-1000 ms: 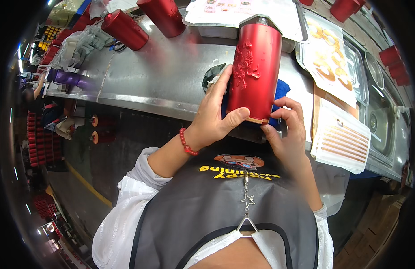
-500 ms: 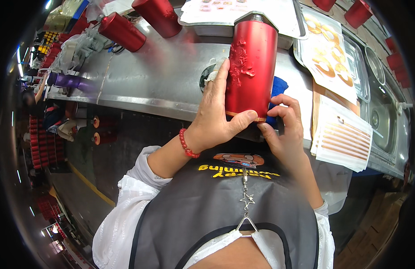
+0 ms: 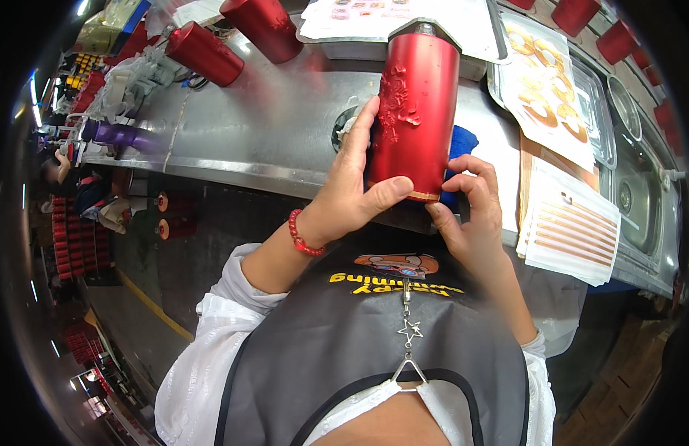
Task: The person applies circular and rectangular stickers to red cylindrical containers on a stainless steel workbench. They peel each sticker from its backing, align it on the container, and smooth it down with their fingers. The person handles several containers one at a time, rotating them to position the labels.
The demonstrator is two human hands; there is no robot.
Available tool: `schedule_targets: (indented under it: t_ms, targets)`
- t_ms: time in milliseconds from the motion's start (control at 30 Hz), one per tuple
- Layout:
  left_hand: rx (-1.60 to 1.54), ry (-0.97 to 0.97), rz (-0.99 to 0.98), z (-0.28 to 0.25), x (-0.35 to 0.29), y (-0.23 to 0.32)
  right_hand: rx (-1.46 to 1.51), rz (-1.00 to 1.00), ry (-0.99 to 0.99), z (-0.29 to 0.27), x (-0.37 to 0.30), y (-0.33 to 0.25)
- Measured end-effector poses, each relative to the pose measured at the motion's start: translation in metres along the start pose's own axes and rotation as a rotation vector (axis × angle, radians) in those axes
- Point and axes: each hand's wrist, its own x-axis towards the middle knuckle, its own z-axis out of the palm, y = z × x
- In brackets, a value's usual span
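Note:
A red metallic bottle (image 3: 419,111) with a raised pattern on its left side lies before me, its near end toward my body. A narrow gold strip (image 3: 422,195) runs along that near end. My left hand (image 3: 355,175) holds the bottle, fingers along the left side and thumb pressed over the strip. At the near right corner, my right hand (image 3: 471,197) has its fingers curled and its thumb tip against the bottle's edge. Whether a bit of strip is pinched there is too small to tell. Under the bottle's right side shows a blue cloth (image 3: 463,145).
A metal worktop (image 3: 248,134) bears more red bottles (image 3: 204,53) at the back left. To the right lie a white sheet of gold strips (image 3: 575,234) and a sheet of gold curved shapes (image 3: 545,89). Beyond them is a metal sink (image 3: 634,197). Red bottles (image 3: 616,41) stand at the far right.
My left thumb has slid left along the near end, and more of the gold strip shows. The bottle has shifted slightly left. Red bottles at the far right have moved along.

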Motion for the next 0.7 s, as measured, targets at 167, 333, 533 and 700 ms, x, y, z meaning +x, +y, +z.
schedule_targets:
  t_ms: [167, 333, 533, 700]
  targets:
    - [-0.004, -0.043, 0.015, -0.0042, 0.0016, -0.0009, 0.001, 0.012, 0.003, 0.0004, -0.0008, 0.001]
    - [-0.131, -0.03, 0.019, -0.0022, 0.0016, 0.0005, -0.009, -0.003, 0.01, 0.001, -0.0009, 0.0019]
    - [0.128, 0.015, 0.033, 0.0, 0.0012, 0.0006, 0.015, 0.006, 0.008, 0.0004, -0.0002, 0.0002]
    - [0.354, 0.044, 0.083, 0.0037, 0.0028, 0.0057, 0.02, 0.003, 0.012, 0.0002, -0.0001, 0.0002]
